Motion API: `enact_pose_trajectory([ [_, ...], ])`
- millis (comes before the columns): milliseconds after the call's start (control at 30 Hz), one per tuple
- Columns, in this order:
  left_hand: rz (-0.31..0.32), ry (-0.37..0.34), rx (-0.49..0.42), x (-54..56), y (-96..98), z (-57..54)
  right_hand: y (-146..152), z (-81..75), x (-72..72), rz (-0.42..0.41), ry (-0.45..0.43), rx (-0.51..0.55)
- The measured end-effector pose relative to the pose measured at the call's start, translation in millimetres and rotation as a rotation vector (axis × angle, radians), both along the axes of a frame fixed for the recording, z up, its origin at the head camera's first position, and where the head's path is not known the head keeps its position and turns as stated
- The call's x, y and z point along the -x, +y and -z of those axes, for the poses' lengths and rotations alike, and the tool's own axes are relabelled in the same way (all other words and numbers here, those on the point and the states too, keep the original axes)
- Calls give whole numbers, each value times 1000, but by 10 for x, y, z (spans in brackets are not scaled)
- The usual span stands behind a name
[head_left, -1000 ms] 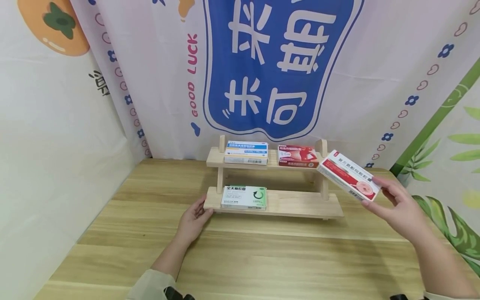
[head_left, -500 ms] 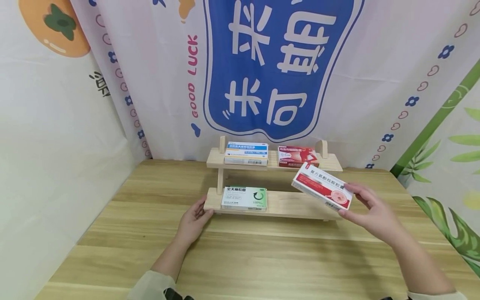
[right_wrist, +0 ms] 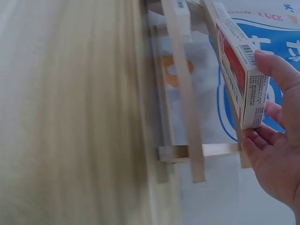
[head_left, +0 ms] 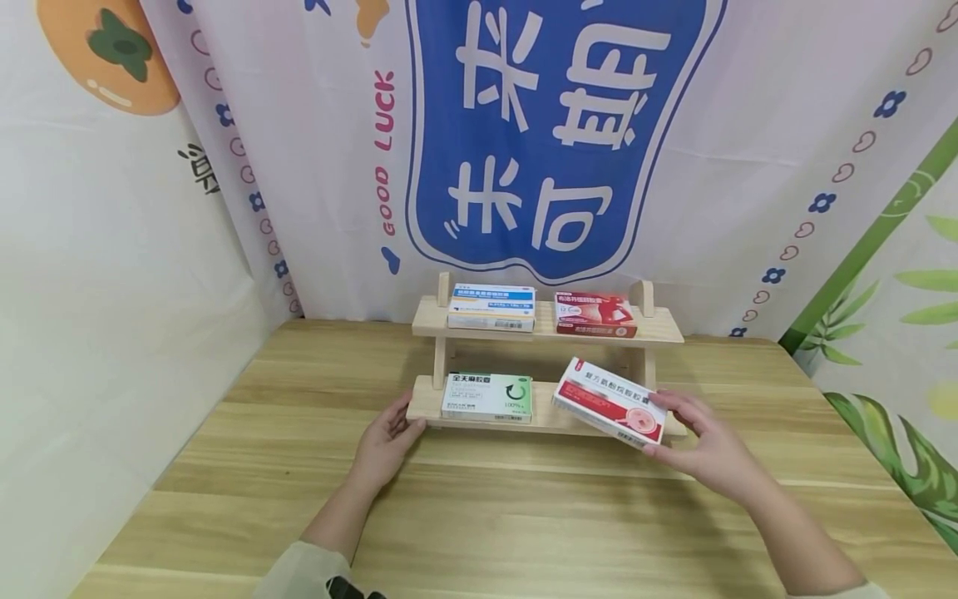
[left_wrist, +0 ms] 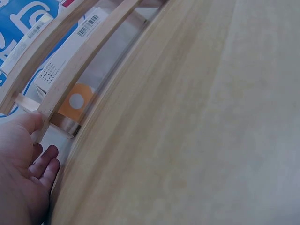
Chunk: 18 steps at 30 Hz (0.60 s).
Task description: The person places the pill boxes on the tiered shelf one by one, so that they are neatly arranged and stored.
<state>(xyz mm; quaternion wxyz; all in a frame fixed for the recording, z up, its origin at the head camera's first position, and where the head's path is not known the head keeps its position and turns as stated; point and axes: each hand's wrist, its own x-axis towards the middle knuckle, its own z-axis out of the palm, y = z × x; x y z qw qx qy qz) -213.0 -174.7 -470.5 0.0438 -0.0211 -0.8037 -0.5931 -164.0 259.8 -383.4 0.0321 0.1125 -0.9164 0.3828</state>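
Note:
My right hand [head_left: 707, 453] grips a white and red medicine box [head_left: 609, 403] by its right end, thumb on one side and fingers on the other. Tilted, the box hangs in front of the right part of the lower tier of a two-tier wooden display rack [head_left: 546, 428]. My left hand [head_left: 385, 445] holds the left end of that lower board; in the left wrist view its thumb [left_wrist: 30, 123] lies against the board's end and the other fingers are below. On the lower tier, near the left hand, lies a white and green medicine box [head_left: 486, 397].
A blue and white medicine box [head_left: 491, 307] and a red medicine box [head_left: 595, 314] lie on the upper tier. The rack stands on a wood-grain table [head_left: 479, 524]. Behind it hangs a printed cloth [head_left: 337, 166], with further cloth at both sides.
My right hand has brought the white and red box leftward and down, from right of the rack to the front of its lower tier. The left hand has stayed on the rack.

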Motion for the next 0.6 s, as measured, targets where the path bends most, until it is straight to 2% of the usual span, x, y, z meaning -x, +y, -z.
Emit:
enact_pose_trajectory([
  [333, 1, 3, 2, -1, 1, -4, -116, 240, 33, -47, 48, 6],
  [600, 2, 4, -1, -3, 5, -9, -150, 371, 63, -48, 95, -44],
])
